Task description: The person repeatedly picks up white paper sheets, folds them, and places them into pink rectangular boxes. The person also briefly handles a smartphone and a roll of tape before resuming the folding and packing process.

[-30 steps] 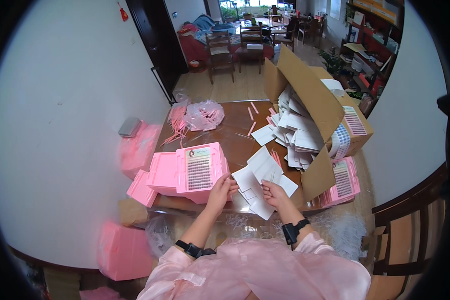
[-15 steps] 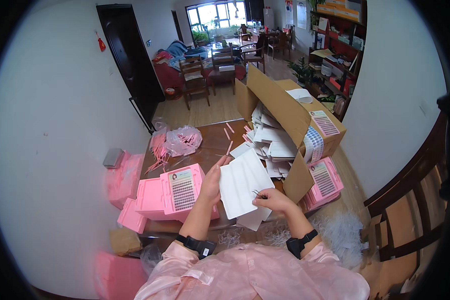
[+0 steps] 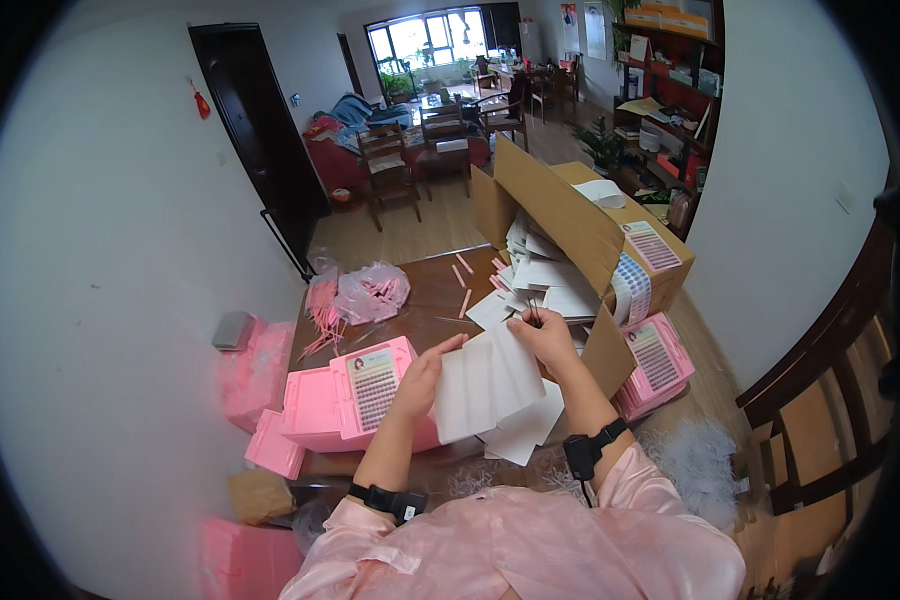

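My left hand grips the left edge of a rectangular white card with faint lines across it. The card is tilted above the near edge of the table. My right hand pinches its upper right corner and also has dark tweezers between the fingers, tips pointing away from me. Loose white cards lie below the held one. Left of my left hand are pink cases, the nearest topped by a printed card with rows of lash clusters.
An open cardboard box full of white cards stands on the table's right. Several pink tubes lie beyond my hands, near a clear bag of pink items. More pink cases stand right of the box. Shredded filler is piled below.
My right hand has moved up from the card's lower right edge to its upper right corner, taking the tweezers along. The card has tilted, and more loose cards show beneath it.
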The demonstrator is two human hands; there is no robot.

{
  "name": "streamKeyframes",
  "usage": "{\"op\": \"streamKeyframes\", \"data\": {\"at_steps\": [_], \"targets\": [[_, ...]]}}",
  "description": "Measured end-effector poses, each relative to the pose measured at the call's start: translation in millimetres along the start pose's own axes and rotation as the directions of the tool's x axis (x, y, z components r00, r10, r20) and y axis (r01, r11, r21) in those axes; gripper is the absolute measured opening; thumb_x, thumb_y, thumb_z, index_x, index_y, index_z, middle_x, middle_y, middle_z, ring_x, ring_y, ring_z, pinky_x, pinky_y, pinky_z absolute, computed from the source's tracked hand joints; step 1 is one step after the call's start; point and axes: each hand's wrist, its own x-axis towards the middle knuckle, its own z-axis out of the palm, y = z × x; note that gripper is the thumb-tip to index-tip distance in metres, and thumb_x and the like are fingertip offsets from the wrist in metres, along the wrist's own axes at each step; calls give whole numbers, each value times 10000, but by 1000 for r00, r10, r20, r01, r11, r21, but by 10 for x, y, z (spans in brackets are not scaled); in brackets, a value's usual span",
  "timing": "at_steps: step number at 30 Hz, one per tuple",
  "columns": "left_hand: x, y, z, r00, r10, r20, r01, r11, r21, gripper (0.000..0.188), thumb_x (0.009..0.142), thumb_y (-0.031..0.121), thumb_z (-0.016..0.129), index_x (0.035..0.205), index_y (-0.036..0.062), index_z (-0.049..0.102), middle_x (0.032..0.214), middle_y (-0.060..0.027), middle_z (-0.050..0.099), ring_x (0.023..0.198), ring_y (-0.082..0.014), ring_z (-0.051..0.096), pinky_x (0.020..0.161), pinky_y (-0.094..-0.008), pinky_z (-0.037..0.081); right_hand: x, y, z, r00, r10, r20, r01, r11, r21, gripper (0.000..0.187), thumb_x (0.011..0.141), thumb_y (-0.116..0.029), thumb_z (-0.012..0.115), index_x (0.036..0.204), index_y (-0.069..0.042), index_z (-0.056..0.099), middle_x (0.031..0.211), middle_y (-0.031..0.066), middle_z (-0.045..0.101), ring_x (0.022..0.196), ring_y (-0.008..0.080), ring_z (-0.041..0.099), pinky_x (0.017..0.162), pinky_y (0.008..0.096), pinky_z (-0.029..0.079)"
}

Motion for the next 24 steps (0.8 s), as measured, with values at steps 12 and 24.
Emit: {"op": "streamKeyframes", "data": {"at_steps": [12, 24], "targets": [[-223, 124, -103, 972, 11, -236, -37, 994, -105, 566, 1124, 314, 351, 1560, -46, 313, 1576, -230, 410, 1429, -296, 444, 1186, -398, 344, 403, 1086, 56, 913, -146, -381, -206, 642, -739, 577, 835, -443, 809, 1203, -19, 678, 1040, 106, 715, 989, 194, 656, 843, 341, 531], [-317, -93, -105, 997, 72, -35, -77, 746, -662, 832, 1007, 412, 586, 1647, 130, 135, 1621, -202, 331, 1493, -313, 338, 1206, -441, 339, -430, 227, 591, 797, 364, 482, -443, 895, 55, 99, 917, -129, 747, 943, -73, 669, 759, -43, 599, 569, 39, 463, 506, 200, 336]]}}
